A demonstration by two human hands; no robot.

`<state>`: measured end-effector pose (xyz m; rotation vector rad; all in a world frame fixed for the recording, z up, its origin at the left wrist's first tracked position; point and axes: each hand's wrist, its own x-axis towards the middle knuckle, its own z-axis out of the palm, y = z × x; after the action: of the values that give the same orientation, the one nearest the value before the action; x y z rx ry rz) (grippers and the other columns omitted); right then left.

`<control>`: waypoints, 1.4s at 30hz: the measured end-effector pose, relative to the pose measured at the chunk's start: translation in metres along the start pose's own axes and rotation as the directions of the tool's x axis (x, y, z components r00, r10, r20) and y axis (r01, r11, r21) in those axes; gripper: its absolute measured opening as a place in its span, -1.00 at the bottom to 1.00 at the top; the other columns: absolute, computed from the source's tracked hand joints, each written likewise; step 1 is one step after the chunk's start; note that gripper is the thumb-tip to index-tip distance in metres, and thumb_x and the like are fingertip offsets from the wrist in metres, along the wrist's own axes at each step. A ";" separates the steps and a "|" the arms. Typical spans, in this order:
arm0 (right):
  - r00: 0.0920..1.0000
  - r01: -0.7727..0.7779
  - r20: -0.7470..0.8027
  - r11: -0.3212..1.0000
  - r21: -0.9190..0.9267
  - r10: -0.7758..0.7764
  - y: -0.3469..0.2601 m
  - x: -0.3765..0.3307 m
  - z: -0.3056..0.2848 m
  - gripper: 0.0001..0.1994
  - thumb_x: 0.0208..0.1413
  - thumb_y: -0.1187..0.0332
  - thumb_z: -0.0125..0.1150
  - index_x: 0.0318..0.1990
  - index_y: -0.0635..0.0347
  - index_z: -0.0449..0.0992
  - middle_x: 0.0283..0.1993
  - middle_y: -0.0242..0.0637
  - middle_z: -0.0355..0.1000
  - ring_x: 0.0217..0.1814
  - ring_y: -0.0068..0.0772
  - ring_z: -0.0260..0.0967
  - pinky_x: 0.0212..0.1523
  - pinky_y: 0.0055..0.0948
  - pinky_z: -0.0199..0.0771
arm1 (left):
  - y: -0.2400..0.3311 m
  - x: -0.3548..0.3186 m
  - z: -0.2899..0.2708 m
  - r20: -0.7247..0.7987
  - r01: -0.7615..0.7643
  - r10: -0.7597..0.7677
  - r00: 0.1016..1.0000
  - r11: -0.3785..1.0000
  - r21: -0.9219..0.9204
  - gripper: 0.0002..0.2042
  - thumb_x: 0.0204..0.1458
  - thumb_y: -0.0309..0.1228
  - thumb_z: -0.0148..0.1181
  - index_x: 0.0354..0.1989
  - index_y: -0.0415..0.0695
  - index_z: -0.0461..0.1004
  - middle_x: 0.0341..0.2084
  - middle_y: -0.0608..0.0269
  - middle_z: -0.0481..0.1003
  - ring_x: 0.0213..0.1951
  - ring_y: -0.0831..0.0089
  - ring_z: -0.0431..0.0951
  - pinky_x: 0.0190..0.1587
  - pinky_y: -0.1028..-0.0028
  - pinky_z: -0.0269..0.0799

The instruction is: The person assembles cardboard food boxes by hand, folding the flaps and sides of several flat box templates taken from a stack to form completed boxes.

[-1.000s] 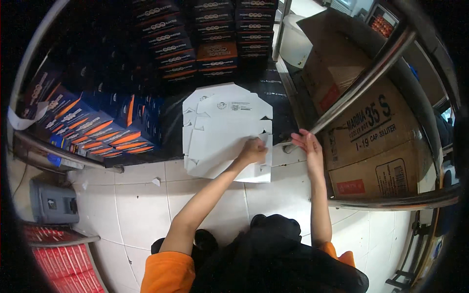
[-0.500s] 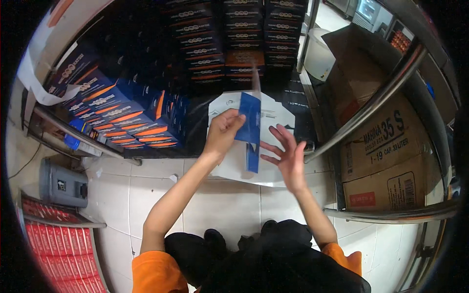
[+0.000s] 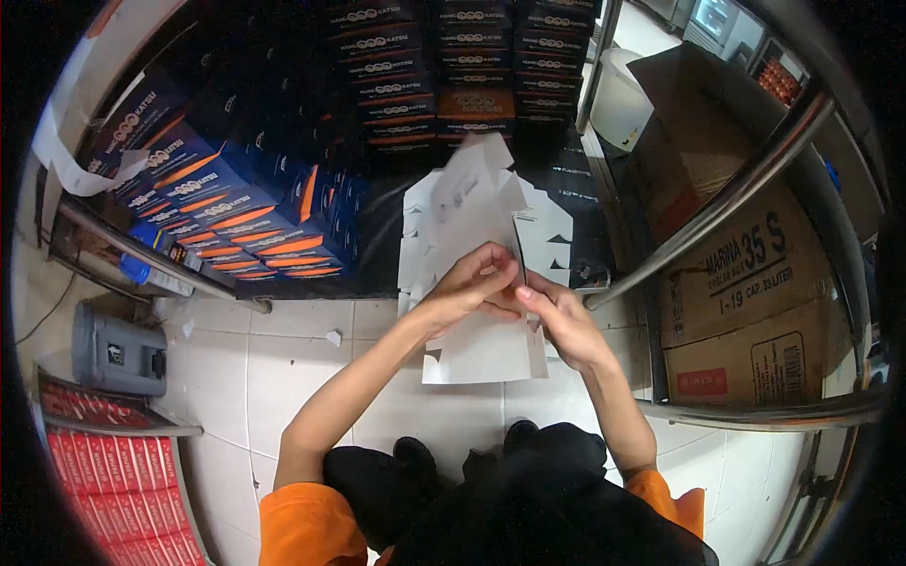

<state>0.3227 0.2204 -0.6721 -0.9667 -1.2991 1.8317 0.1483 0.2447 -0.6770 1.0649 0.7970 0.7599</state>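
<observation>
A folding-box blank (image 3: pixel 479 357), white on the face toward me, is held up in both hands over a pile of flat white box blanks (image 3: pixel 555 212). Its upper part is partly opened out and smeared by motion. My left hand (image 3: pixel 477 288) is closed at the middle of the blank, fingers curled in near a fold. Close beside it, my right hand (image 3: pixel 569 325) pinches the right side edge, its thumb toward the left fingers. The fingertips almost meet, and the exact hold of the left ones is partly hidden.
Dark blue and orange boxes are stacked at left (image 3: pixel 226 198) and at the back (image 3: pixel 382 71). Metal rails (image 3: pixel 727 193) flank me. A large brown carton (image 3: pixel 731 311) and a white bucket (image 3: pixel 618 104) are at right. Lower left are a grey bin (image 3: pixel 118 354) and red packs (image 3: pixel 123 491).
The narrow folded blank with blue outside has been turned and spread, now showing white. My right hand, open before, has closed on its right side; my left hand has moved lower.
</observation>
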 end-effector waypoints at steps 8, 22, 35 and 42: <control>0.959 0.033 -0.280 0.999 0.010 -0.029 0.042 0.003 -0.027 -0.58 0.18 0.06 -0.15 -0.08 0.27 0.37 -0.21 -0.28 0.38 -0.20 -0.49 0.29 -0.18 -0.47 0.30 | 0.004 0.003 0.008 -0.130 0.108 -0.086 0.988 0.979 0.173 -0.68 0.12 -0.17 -0.05 -0.16 -0.19 0.28 -0.30 0.23 0.34 -0.28 0.54 0.39 -0.24 0.40 0.52; 0.505 0.674 0.346 0.110 -0.731 -0.790 -0.010 0.007 0.039 -0.44 -0.09 0.32 0.19 0.14 0.17 0.26 0.13 -0.06 0.22 0.18 0.13 0.09 0.13 -0.07 0.17 | 0.021 -0.039 -0.006 -0.437 -0.450 0.334 0.835 0.872 -0.193 -0.75 0.16 -0.28 -0.07 -0.12 -0.18 0.37 -0.27 0.28 0.47 -0.26 0.56 0.47 -0.18 0.54 0.40; 0.571 0.482 0.002 0.333 -0.811 -0.821 -0.023 0.026 0.069 -0.57 0.10 0.40 -0.06 0.15 0.29 0.22 0.27 0.01 0.05 0.09 0.15 0.09 0.07 -0.14 0.17 | 0.010 -0.046 0.041 -0.460 -0.494 0.407 0.789 0.865 -0.082 -0.76 0.20 -0.30 -0.12 -0.19 -0.23 0.36 -0.35 0.34 0.43 -0.35 0.68 0.41 -0.29 0.64 0.37; 0.756 0.490 -0.236 0.767 -0.415 -0.611 -0.050 0.014 0.048 -0.56 0.25 0.17 -0.29 0.11 0.31 0.25 -0.01 -0.03 0.27 -0.07 -0.16 0.22 0.06 -0.35 0.12 | 0.029 -0.073 0.013 -0.210 -0.377 0.419 0.883 0.901 0.213 -0.68 0.23 -0.29 -0.21 -0.10 -0.32 0.33 -0.35 0.35 0.43 -0.29 0.70 0.37 -0.15 0.62 0.29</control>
<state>0.2799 0.2236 -0.6163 -0.8943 -1.4801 0.9383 0.1180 0.1860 -0.6326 1.3235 0.8773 1.2165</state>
